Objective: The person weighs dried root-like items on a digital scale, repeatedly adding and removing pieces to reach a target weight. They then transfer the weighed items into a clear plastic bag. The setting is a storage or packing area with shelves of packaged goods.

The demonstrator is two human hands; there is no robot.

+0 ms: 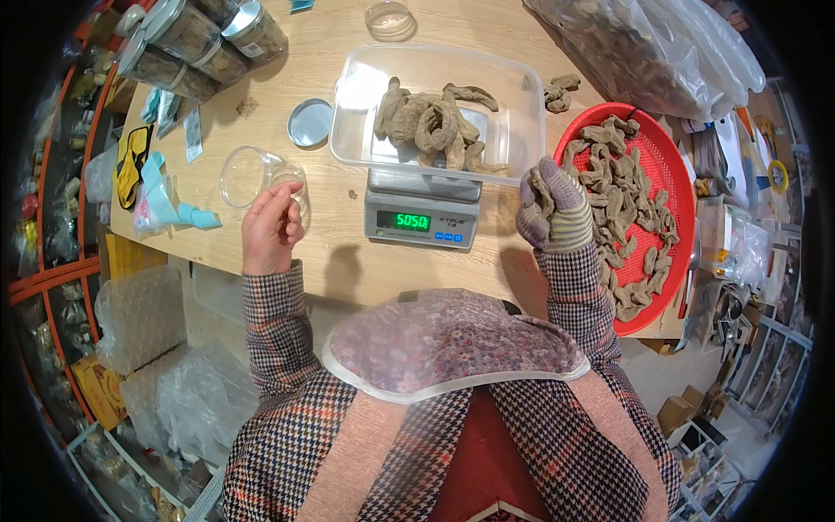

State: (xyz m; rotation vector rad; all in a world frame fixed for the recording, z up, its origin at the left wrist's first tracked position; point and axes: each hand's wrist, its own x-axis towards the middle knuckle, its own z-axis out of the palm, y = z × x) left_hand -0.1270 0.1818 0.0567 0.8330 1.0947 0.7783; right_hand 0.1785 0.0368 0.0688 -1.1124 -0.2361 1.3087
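My right hand (556, 207), in a striped knit glove, grips a dried brown root piece (539, 186) by the near right corner of a clear plastic tub (352, 153). Inside the tub lies a heap of gnarled dried roots (427, 121). It rests on a KTRUE digital scale (423, 218) with lit green digits. Bare and loosely curled, my left hand (273, 225) shows nothing in it. Its fingertips overlap a clear jar (246, 175) lying on its side; whether they touch cannot be told. A silver lid (309, 122) lies beyond the jar.
To the right, a red plastic basket (678, 274) holds many more roots. Large filled plastic bags (659, 52) stand behind it. Lidded jars (196, 46) are stacked at the far left. Blue strips (160, 189) and a yellow-black item (132, 163) lie at the left edge.
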